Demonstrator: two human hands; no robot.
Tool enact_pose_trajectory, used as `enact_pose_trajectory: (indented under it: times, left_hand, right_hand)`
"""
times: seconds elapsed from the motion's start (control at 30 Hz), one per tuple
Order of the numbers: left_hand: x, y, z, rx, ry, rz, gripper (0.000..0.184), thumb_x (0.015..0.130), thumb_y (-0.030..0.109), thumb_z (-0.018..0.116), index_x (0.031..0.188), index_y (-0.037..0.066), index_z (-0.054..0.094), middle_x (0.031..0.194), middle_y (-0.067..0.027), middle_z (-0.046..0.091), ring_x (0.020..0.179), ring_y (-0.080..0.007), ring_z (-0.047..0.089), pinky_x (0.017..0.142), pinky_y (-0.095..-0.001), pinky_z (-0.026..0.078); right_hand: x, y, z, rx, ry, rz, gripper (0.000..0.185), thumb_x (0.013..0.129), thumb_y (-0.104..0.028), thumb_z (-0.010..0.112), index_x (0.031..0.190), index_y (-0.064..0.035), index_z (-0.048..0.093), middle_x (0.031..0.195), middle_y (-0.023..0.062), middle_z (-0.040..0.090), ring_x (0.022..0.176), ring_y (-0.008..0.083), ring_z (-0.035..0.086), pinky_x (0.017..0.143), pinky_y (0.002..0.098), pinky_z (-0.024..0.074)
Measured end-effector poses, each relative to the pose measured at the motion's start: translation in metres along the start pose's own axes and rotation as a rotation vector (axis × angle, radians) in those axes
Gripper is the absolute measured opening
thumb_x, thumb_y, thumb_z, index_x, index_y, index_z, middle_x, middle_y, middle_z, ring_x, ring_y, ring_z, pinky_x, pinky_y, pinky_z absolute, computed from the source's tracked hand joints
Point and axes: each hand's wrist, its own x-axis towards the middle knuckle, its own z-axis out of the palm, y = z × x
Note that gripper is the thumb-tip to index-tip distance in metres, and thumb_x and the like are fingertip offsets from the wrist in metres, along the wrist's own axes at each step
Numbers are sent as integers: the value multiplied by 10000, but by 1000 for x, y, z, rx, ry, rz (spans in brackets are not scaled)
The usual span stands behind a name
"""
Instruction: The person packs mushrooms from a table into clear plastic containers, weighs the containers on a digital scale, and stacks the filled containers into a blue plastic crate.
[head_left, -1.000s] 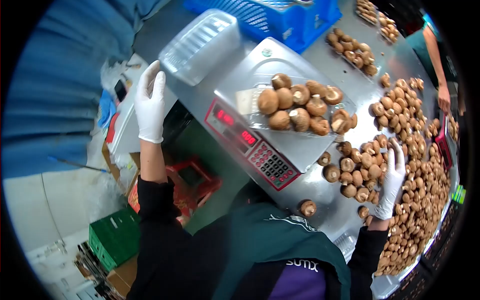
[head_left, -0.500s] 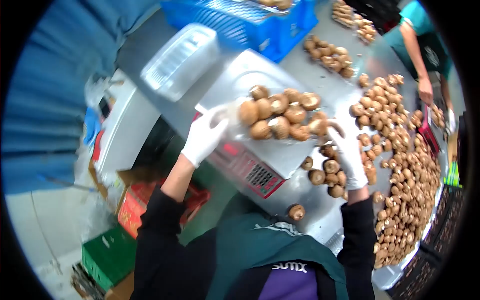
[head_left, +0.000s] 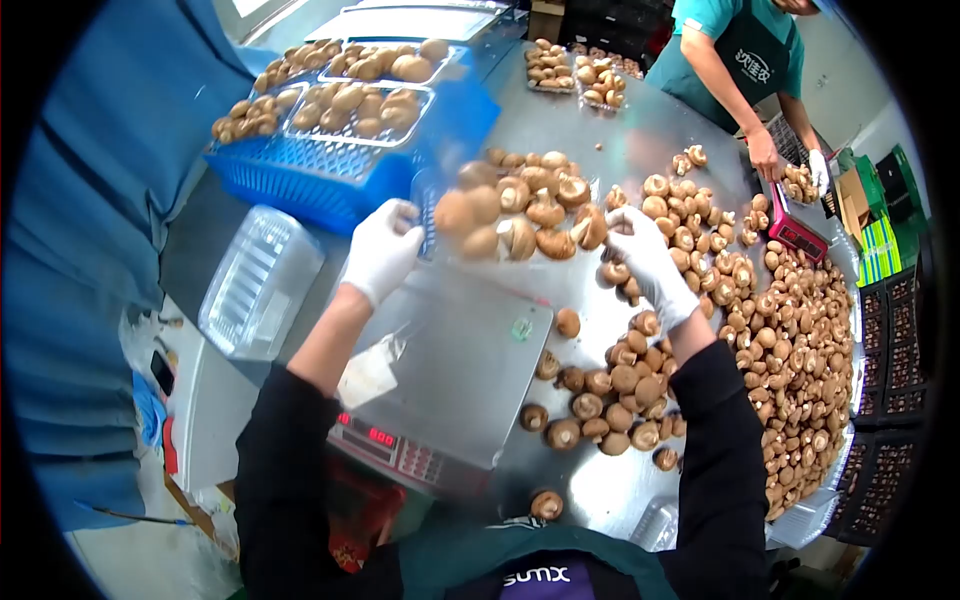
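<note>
A clear plastic tray (head_left: 426, 205) filled with brown mushrooms (head_left: 517, 215) hangs above the far end of the scale, partly blurred. My left hand (head_left: 384, 250), in a white glove, grips the tray's left end with bent fingers. At the right end, my gloved right hand (head_left: 650, 262) has its fingertips closed at the tray's edge, beside the last mushroom. Below the tray is the steel plate of the scale (head_left: 460, 350), which carries a torn white label and a lit red display. Loose mushrooms (head_left: 620, 385) lie to the scale's right.
A blue crate (head_left: 300, 180) with filled trays on top stands at the far left. Stacked clear trays (head_left: 262, 285) lie nearer. A large mushroom heap (head_left: 800, 370) covers the right side. Across the table a co-worker (head_left: 740, 70) handles mushrooms at another scale (head_left: 797, 235).
My hands have carried the mushroom tray from over the scale's plate toward its far end, near the blue crate. The view has shifted, showing more of the crate and the co-worker.
</note>
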Motion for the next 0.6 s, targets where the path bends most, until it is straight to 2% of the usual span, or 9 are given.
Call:
enact_pose_trajectory:
  times: [0.03,0.1,0.13,0.33,0.4,0.47,0.57,0.6]
  left_hand:
    - [28,12,10,33,-22,-15,211,841,123,642,1022,15,658,813,-142,697,700,-233,695,665,-348,549]
    - [98,4,40,198,-8,126,244,851,104,637,1060,-21,652,766,-111,678,601,-179,656,576,-315,523]
    - [131,3,56,261,-2,170,252,854,99,635,1068,-33,653,757,-105,676,571,-163,647,549,-305,517]
    - [261,25,133,498,-43,86,155,824,55,623,951,21,705,861,-137,724,698,-205,726,667,-316,570]
    - [287,18,155,566,-11,89,153,805,76,618,908,44,727,903,-162,734,782,-277,732,757,-339,566]
    - [310,2,177,650,15,125,179,797,114,596,850,61,758,918,-180,737,865,-331,722,820,-362,555]
    - [332,-9,199,660,-46,6,208,811,112,572,822,47,770,835,-174,737,862,-312,729,818,-367,554]
    - [338,-12,201,693,-98,22,216,818,124,572,829,48,774,822,-170,738,856,-310,731,805,-364,556]
  right_hand:
    - [24,2,-13,15,18,-9,71,894,-23,624,951,-31,582,805,59,632,663,139,638,570,277,492]
    - [72,0,-36,-33,90,-7,59,882,-6,630,916,-30,588,793,68,627,656,152,636,561,289,502]
    - [100,11,-48,24,132,-82,72,865,9,640,910,-23,594,788,77,622,644,173,637,555,304,515]
    - [212,32,-80,-55,255,-17,112,790,60,617,888,11,593,769,102,608,621,208,648,542,324,548]
    - [243,51,-84,-105,265,8,101,782,28,615,881,11,622,767,130,644,640,210,674,541,339,555]
    - [274,81,-90,-238,312,-14,100,785,-32,624,871,10,652,799,173,677,700,256,699,609,370,565]
    - [307,124,-98,-508,382,-115,205,794,-171,622,888,-13,713,905,228,707,875,364,700,782,401,550]
    - [313,134,-100,-529,375,-119,220,795,-184,617,897,-17,717,918,228,707,899,379,691,801,402,543]
